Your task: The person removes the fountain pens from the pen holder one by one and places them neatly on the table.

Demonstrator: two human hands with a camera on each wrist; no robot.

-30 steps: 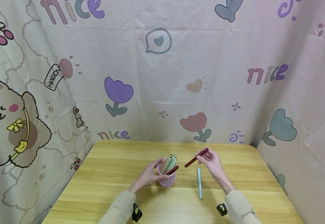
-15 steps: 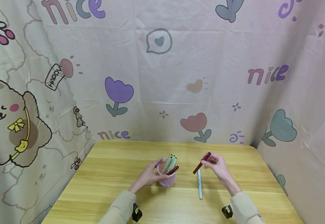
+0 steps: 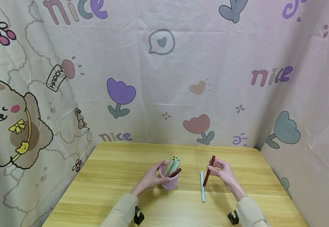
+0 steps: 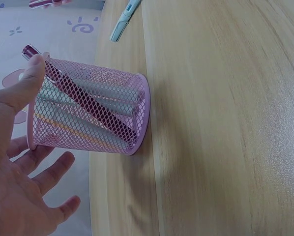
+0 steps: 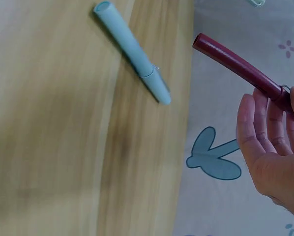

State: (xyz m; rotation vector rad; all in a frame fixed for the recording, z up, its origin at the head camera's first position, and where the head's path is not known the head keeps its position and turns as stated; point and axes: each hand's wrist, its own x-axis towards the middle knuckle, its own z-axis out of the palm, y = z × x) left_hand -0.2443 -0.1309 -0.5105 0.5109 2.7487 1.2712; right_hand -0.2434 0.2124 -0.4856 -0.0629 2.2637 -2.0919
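My left hand (image 3: 151, 177) grips the rim of a pink mesh pen holder (image 3: 169, 184), thumb on the near side and fingers round the far side. The holder stands upright on the table with several light green pens (image 3: 173, 165) and one dark red pen (image 3: 176, 172) leaning in it. Between thumb and fingertips, my right hand (image 3: 224, 172) pinches another dark red pen (image 5: 238, 65), lifted above the table and tilted with its lower end down. That end overlaps a light blue pen (image 3: 203, 194) in the head view; the blue pen (image 5: 132, 49) lies on the wood.
The wooden table (image 3: 119, 164) ends at a printed cloth backdrop (image 3: 158, 94) behind it, with more cloth along the left and right sides. Black wrist cameras (image 3: 138, 215) sit by both cuffs.
My right hand has moved right and toward me with the red pen, away from the holder, turning the pen steeper. The left hand and pen holder stay in place.
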